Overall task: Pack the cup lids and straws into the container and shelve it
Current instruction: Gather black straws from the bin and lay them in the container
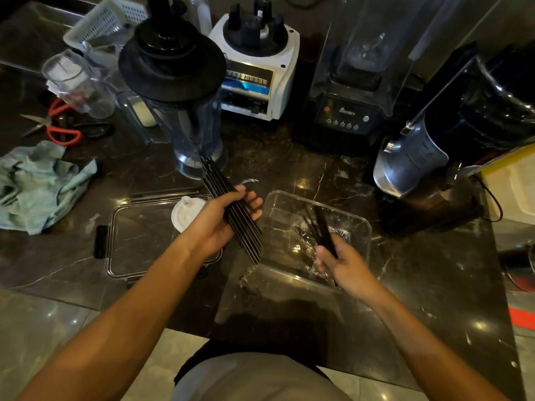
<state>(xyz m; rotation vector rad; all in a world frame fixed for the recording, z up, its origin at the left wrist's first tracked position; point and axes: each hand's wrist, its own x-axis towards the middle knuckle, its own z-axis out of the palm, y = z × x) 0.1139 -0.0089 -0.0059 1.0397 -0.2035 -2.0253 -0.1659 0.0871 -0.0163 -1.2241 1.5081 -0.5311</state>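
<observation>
straws (231,206) cross left hand (220,224) palm, fingers (254,202) curled under.

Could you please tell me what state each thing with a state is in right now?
Left hand: closed around a bundle of black straws.
Right hand: gripping a few straws over the container.
Container: open, lid off.
Container lid: flat on the counter.
White cup lid: resting on the container lid, unpacked.
Scissors: open.
</observation>
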